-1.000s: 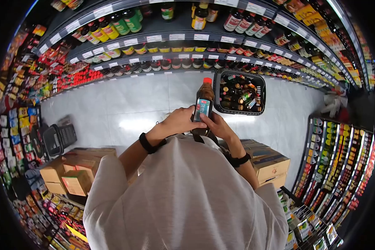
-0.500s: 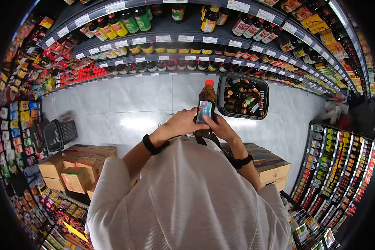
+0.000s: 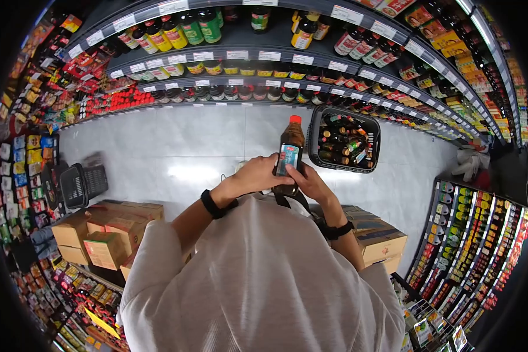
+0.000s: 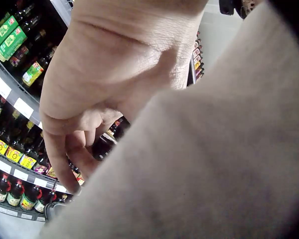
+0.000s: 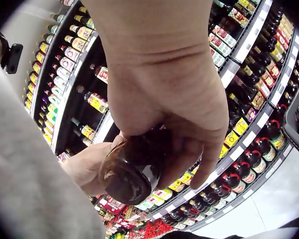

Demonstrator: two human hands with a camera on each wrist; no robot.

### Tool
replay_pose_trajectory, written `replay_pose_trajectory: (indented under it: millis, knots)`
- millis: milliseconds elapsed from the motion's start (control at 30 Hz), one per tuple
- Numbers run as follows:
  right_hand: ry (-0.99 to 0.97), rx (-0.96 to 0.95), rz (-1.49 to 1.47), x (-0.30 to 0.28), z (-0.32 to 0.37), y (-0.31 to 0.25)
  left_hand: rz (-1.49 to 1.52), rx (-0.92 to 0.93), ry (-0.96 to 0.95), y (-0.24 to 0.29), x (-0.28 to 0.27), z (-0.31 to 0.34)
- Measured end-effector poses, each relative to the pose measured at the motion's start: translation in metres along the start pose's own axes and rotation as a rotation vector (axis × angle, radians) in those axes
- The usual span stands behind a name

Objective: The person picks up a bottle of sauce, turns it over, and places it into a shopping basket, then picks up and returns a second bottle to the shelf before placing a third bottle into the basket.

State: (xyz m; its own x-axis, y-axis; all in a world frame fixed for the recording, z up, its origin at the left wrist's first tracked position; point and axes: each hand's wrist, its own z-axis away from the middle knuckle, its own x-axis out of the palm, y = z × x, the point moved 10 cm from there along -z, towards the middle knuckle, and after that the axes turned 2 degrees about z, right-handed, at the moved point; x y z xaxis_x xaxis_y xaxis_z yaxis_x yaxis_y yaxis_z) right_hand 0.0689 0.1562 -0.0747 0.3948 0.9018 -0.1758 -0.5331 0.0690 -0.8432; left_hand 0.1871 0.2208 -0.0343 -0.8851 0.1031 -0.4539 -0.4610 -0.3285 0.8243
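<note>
In the head view both hands hold one bottle of dark brown liquid in front of the body, with a red cap and a blue-green label. It leans with its cap away from the body. My left hand grips its left side, thumb across the front. My right hand holds the lower right side, its thumb on the label. In the right wrist view the bottle's base shows beneath the right palm. A sleeve hides part of the left hand in the left wrist view.
A black shopping basket with several bottles stands on the floor ahead, right of the held bottle. Shelves of bottled sauces curve across the front. Cardboard boxes lie at left, more boxes at right. Another dark basket is far left.
The shelves and the basket have shifted down and slightly right in the head view. Both hands keep hold of the bottle, with little change in their grip.
</note>
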Motion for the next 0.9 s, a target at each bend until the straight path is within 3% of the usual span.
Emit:
replay_pose_trajectory:
  millis: [133, 267, 900]
  knots:
    - [0.022, -0.014, -0.030, 0.004, -0.004, -0.001, 0.026, 0.032, 0.011, 0.003, -0.006, 0.002]
    - [-0.095, 0.057, 0.036, 0.015, -0.009, 0.000, 0.067, 0.060, 0.035, 0.003, -0.015, 0.009]
    - [-0.159, -0.047, 0.004, 0.092, -0.048, -0.033, 0.101, -0.060, 0.154, -0.068, -0.058, 0.063]
